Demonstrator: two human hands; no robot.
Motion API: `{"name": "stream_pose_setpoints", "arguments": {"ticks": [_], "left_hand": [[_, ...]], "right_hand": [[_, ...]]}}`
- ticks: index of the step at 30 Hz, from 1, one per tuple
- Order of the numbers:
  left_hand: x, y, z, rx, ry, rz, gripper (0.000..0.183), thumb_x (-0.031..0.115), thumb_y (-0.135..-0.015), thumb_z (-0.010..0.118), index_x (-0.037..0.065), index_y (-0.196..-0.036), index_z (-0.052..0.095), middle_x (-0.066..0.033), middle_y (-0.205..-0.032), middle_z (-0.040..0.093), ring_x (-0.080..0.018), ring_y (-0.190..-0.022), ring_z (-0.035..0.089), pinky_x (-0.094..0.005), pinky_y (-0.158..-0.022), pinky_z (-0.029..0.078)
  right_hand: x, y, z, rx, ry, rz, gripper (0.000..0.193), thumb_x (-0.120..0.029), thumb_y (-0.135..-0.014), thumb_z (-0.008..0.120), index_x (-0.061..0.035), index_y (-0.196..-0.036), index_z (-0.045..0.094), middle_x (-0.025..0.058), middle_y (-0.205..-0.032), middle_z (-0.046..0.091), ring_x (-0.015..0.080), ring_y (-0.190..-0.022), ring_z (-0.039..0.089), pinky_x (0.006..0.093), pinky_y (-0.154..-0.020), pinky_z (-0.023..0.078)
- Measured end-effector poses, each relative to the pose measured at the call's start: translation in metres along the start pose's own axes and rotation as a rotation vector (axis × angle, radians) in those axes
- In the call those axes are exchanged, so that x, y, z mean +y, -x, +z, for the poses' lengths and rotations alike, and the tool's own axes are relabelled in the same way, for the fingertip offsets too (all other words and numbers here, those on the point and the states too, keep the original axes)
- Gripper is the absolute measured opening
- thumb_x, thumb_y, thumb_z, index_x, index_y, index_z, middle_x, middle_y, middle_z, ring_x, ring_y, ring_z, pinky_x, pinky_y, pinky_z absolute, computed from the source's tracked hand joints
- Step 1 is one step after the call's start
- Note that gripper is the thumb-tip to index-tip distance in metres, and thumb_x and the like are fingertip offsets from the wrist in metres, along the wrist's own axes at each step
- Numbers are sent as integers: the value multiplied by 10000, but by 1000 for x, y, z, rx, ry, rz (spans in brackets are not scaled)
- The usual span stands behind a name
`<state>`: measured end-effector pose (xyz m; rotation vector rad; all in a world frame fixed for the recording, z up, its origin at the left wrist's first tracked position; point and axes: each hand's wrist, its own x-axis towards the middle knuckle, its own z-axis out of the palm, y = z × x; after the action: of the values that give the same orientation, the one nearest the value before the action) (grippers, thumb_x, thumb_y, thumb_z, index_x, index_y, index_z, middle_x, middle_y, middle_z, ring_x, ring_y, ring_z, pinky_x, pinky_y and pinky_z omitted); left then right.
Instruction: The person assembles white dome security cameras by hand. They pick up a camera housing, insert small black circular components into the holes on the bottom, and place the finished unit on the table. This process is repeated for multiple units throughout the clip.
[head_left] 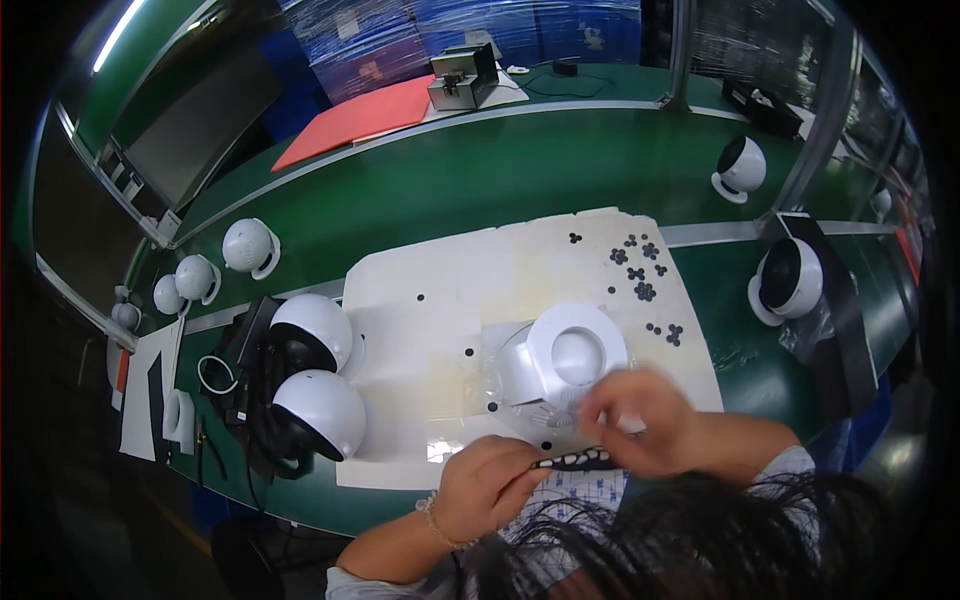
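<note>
My left hand [487, 488] pinches one end of a black strip [575, 460] with pale round gaps, like a backing strip of stick-on pads. Just above the strip's right part is my right hand [645, 425], blurred by motion. Its fingers are curled together near a small pale spot; what they hold is too smeared to name. Directly beyond the hands a white device with a ring-shaped base [600, 322] lies base-up on clear plastic. A patterned sheet [570, 492] shows below the strip. Loose black dots [492, 407] lie on the pale board.
Two white ball-shaped devices [322, 412] with black fronts stand on the left by black cables [270, 440]. Black pad clusters [645, 291] dot the pale board [400, 300]. Another device [790, 280] sits at right. A metal box [462, 78] stands at the back.
</note>
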<state>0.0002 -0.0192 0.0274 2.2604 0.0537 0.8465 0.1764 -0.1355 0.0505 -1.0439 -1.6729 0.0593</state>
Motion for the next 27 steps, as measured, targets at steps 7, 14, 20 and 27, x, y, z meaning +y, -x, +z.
{"name": "stream_pose_setpoints", "arguments": {"ticks": [7,14,20,27], "left_hand": [[-10,-4,8,-31,-132,76,256,91,-656,728,65,-894,636,-164,-1214,508,-179,-536,554,-262,-464,443],[-25,16,10,-83,-124,162,340,44,-627,726,35,-954,631,-145,-1232,501,-159,-509,542,-272,-453,439],[-27,21,10,-120,-98,143,354,13,-615,715,-2,-957,626,-161,-1236,494,-167,-530,560,-258,-468,449],[-28,24,14,-82,-101,144,353,2,-618,707,-13,-960,621,-179,-1237,488,-173,-532,563,-256,-472,452]], "right_hand": [[30,-27,-27,169,-330,530,594,95,-802,455,-51,-1328,218,151,-1206,377,105,-804,493,247,-746,434],[31,-21,-31,83,-322,543,599,92,-808,457,-45,-1336,208,154,-1189,397,105,-814,494,252,-772,438],[33,-19,-35,11,-246,506,680,110,-803,479,-125,-1356,161,158,-1172,386,129,-834,506,260,-761,443],[17,-20,-33,-80,366,276,617,98,-753,564,-86,-1274,289,139,-1059,552,159,-890,552,295,-748,449]]}}
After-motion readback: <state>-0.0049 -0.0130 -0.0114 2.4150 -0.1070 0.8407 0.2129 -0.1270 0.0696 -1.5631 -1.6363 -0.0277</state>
